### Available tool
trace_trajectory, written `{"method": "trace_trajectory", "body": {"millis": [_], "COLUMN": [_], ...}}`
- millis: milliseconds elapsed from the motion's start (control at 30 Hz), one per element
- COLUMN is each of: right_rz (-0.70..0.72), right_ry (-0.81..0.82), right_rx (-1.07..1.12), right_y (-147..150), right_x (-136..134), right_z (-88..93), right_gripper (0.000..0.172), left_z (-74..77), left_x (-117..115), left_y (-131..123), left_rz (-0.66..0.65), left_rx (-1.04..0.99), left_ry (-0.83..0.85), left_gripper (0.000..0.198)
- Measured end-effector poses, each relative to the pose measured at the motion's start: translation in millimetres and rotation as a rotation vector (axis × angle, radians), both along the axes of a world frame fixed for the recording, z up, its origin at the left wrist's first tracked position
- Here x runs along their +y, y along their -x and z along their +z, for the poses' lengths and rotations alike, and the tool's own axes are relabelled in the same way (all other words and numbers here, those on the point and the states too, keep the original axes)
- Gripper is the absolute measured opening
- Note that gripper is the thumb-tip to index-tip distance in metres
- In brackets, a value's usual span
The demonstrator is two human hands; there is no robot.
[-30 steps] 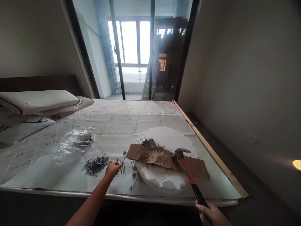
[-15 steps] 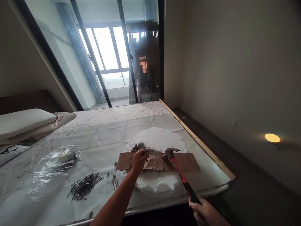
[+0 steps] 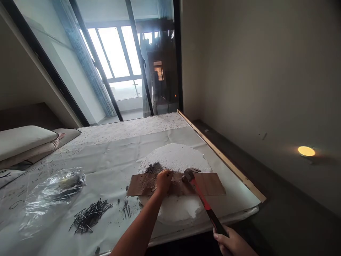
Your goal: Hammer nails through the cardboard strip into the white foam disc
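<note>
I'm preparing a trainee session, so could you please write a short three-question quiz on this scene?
1. Which hand grips the hammer?
2. True or false: the left hand rests on the brown board.
3. The loose nail pile lies: A) on the white foam disc; B) left of the board; C) inside the plastic bag.

Key: 1. The right hand. 2. True. 3. B.

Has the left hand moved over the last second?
Yes. The left hand went from beside the pile of nails rightward onto the brown board lying across the white foam disc.
</note>
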State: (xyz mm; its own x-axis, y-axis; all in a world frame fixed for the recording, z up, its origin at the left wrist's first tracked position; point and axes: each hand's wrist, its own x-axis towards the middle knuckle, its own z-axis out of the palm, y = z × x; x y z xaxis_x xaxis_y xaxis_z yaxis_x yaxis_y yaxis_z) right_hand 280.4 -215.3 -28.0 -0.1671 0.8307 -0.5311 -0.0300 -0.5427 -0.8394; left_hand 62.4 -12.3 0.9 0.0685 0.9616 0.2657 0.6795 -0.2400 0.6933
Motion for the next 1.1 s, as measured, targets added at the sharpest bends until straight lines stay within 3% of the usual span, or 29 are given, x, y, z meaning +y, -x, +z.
{"method": "trace_trajectory", "body": {"millis": [400, 567, 700, 933, 1100], "right_rz": [0.032, 0.004, 0.087, 0.241, 0.211], "right_ry": [-0.028, -0.059, -0.129, -0.166, -0.195], "right_rx": [-0.010, -0.082, -0.078, -0.103, -0.154], "right_y": [-6, -8, -8, 1, 7], "right_x": [3, 10, 26, 47, 47], "right_z": [-2.2, 29.6, 57.1, 89.7, 105.0], "right_gripper": [0.038, 0.036, 0.030, 0.025, 0.022], "left_z": [-5.4, -8.0, -8.4, -9.2, -8.5], "left_x": [-3, -3, -4, -7, -9], "left_y": [-5, -5, -4, -2, 0], "left_rz": [-0.004, -0.017, -0.016, -0.015, -0.020], "left_rx": [0.084, 0.074, 0.063, 0.042, -0.010], "left_ry": [-0.041, -0.025, -0.003, -0.027, -0.002], "left_gripper": [0.020, 0.017, 0.016, 0.021, 0.019]}}
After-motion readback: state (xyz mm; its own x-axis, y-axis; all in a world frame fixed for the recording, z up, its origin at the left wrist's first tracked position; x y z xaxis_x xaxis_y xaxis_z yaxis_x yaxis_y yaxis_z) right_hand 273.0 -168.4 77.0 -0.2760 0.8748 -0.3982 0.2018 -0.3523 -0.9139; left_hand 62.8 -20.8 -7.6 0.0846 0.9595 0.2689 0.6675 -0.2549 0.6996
